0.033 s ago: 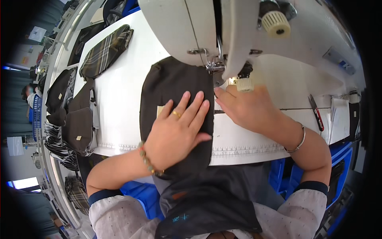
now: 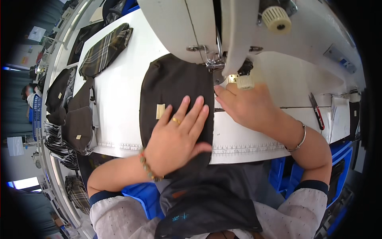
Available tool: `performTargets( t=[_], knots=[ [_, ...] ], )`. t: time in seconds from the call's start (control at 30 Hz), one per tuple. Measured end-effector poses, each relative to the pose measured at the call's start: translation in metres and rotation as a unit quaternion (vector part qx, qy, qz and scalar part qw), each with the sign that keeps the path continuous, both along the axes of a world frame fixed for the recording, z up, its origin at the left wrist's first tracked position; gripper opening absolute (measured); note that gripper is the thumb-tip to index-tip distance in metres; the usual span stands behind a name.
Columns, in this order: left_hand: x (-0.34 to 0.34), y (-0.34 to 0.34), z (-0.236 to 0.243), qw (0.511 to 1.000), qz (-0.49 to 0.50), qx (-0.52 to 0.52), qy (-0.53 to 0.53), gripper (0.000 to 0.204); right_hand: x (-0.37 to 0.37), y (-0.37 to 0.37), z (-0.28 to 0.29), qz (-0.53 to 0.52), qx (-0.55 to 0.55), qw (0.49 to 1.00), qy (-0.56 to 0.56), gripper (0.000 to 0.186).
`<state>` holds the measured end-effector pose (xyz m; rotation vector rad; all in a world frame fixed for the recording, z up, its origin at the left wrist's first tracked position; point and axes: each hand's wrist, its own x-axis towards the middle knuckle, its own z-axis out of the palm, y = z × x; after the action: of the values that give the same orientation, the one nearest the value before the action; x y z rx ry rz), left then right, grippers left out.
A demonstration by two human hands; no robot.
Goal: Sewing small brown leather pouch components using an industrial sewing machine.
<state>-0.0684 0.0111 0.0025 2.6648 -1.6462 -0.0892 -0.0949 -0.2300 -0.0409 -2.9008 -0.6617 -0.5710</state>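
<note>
A dark brown fabric piece [image 2: 175, 83] with rounded far corners lies under the sewing machine's needle and presser foot [image 2: 214, 65]. A small cream label [image 2: 160, 111] shows on it. My left hand [image 2: 177, 131] rests flat on the near half of the fabric, fingers spread and pointing away from me. At the fabric's right edge, just short of the presser foot, my right hand [image 2: 248, 105] is closed with its fingers bunched together. Its fingertips meet that edge, but what they hold, if anything, is hidden.
The white sewing machine [image 2: 179, 28] overhangs the far side of the white table. Plaid fabric [image 2: 105, 51] and stacked dark pieces [image 2: 79, 125] lie at left. Red-handled thread snips [image 2: 316, 111] lie at right. A ruler strip [image 2: 254, 150] runs along the near edge; blue bins [image 2: 145, 197] stand below.
My left hand has slid slightly towards me on the fabric, uncovering more of the cream label. My right hand stays at the edge, almost unmoved.
</note>
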Motion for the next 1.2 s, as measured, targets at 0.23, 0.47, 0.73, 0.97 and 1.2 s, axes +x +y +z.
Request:
performTargets(
  t=[0.23,0.47,0.73,0.97,1.2],
  knots=[
    [-0.046,0.028,-0.017,0.999,-0.02,-0.044,-0.019,0.071,0.006,-0.001,0.0,0.018,0.032,0.998,-0.043,0.024],
    [-0.043,0.04,-0.028,0.948,-0.099,-0.294,-0.068,0.017,-0.003,0.005,0.011,0.104,0.019,0.994,-0.029,0.009],
    [-0.042,0.047,-0.011,0.941,-0.121,-0.292,-0.119,0.02,-0.014,0.013,0.024,0.22,0.081,0.971,-0.033,0.011],
    [-0.042,0.049,-0.007,0.939,-0.126,-0.289,-0.137,0.021,-0.032,0.031,0.024,0.311,0.065,0.941,-0.113,0.013],
    [-0.045,0.05,-0.007,0.94,-0.113,-0.302,-0.108,0.021,-0.046,0.045,0.021,0.307,0.064,0.918,-0.243,0.001]
  ],
)
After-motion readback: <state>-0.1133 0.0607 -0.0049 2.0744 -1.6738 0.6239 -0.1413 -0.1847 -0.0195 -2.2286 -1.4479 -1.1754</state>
